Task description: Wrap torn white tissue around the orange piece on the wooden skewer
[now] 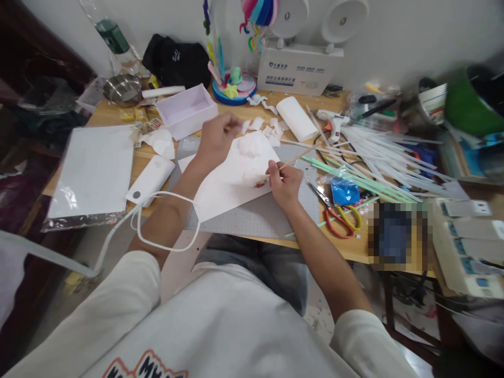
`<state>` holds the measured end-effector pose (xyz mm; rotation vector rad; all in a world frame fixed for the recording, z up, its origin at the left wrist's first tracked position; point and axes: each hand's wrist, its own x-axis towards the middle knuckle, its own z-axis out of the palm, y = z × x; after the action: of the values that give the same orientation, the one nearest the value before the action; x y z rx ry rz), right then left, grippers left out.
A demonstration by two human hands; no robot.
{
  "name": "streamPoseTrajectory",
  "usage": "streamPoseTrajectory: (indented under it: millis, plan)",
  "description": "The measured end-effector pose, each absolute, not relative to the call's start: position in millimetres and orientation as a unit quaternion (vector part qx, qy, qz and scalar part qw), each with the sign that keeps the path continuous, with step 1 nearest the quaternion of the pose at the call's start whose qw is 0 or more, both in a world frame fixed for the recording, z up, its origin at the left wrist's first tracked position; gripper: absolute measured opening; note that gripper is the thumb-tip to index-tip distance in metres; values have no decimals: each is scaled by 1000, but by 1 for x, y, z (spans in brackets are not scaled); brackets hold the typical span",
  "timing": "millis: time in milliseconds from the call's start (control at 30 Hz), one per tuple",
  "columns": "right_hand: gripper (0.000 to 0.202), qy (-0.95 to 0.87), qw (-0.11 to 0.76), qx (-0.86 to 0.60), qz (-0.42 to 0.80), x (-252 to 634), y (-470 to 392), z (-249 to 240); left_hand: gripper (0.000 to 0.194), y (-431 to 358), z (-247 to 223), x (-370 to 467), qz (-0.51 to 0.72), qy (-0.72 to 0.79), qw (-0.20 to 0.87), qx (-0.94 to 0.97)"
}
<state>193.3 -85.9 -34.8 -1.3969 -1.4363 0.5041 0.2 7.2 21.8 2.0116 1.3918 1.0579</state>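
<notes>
My right hand [285, 185] is closed around a thin wooden stick [301, 156], which slants up to the right. The stick's lower end meets a small white fluffy clump [252, 176] with a bit of orange-red beside it. Both lie over a white sheet of paper [220, 191]. Farther back on the sheet sits a larger white fluffy pile, like cotton [252, 144]. My left hand [220, 137] hovers at the sheet's left back side, fingers curled together near torn white scraps [271, 130]. Whatever its fingertips may hold is hidden.
A grey cutting mat [252, 220] lies beneath the paper. To the right are scissors [340, 220], a glue gun [334, 123] and white sticks [378, 152]. A white roll [296, 118] and a lilac box [187, 111] stand behind. A white cable loop [169, 247] crosses my left forearm.
</notes>
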Motion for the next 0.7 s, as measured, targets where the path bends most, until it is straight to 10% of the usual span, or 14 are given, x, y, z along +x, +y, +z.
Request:
streamPoseTrajectory:
  millis: [200,700]
  plan:
    - [61,-603,508,-580,204,193,-86,-35,12,-87,2,-5,282,462,531,652]
    - [62,-599,528,-577,173,196,-89,-33,17,-89,-29,20,209,518,297,774]
